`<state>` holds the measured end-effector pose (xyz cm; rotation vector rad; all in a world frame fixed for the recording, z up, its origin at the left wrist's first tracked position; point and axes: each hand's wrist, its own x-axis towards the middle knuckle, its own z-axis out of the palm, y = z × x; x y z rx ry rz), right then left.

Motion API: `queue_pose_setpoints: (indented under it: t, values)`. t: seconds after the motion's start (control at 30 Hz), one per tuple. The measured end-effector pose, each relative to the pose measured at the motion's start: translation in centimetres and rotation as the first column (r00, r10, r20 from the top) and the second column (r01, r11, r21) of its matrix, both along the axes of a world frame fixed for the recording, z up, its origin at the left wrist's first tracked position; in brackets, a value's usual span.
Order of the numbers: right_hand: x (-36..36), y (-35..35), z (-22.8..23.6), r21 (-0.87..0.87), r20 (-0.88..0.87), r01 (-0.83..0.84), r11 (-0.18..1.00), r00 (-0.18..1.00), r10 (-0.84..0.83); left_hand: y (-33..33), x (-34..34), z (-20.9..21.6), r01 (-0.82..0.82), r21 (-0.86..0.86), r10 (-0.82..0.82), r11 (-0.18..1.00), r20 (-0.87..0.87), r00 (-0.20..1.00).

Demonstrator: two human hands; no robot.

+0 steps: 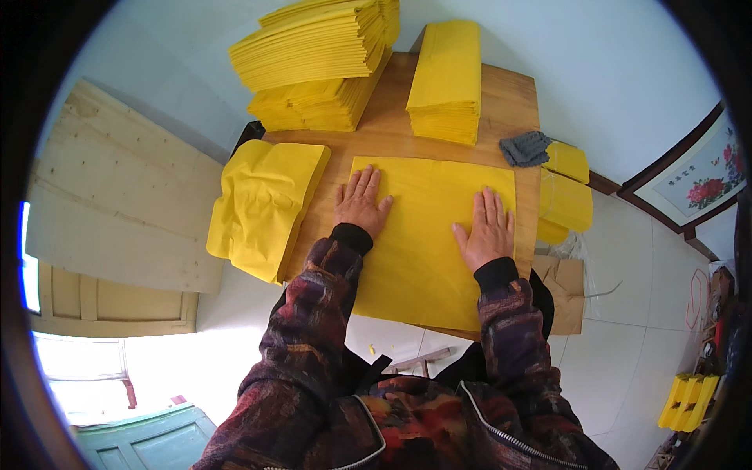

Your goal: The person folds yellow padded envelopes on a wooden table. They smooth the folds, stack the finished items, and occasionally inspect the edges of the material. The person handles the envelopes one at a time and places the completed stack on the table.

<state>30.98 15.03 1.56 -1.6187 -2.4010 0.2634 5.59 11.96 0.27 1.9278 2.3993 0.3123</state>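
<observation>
A large flat sheet of yellow paper (427, 243) lies in front of me on the wooden table, its near edge hanging close to my lap. My left hand (363, 202) rests flat on the sheet's left edge, fingers stretched toward the far side. On the sheet's right part lies my right hand (486, 231), palm down with the thumb spread out. Neither hand grips anything. Left of the sheet sits a crumpled-looking stack of yellow paper (266, 205), which overhangs the table's left side.
Tall stacks of folded yellow paper (309, 47) stand at the far left of the table (501, 102), with another yellow stack (444, 74) at the back. A grey cloth (525, 149) lies at the right edge, beside yellow bundles (565, 202). A brown carton (562, 291) sits below them.
</observation>
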Motion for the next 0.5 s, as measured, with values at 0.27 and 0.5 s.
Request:
queue_pose_setpoints:
  t: [0.27,0.5]
  values:
    - [-0.1,0.1,-0.4,0.075,-0.009,0.012,0.997,1.000,-0.011,0.7,2.7,2.1,-0.081,-0.116,0.061,0.990,-0.164,0.985]
    - [-0.2,0.4,-1.3,0.112,-0.022,0.006,0.994,1.000,-0.004,-3.9,7.2,-0.3,0.198,0.056,-0.197,0.979,-0.022,0.980]
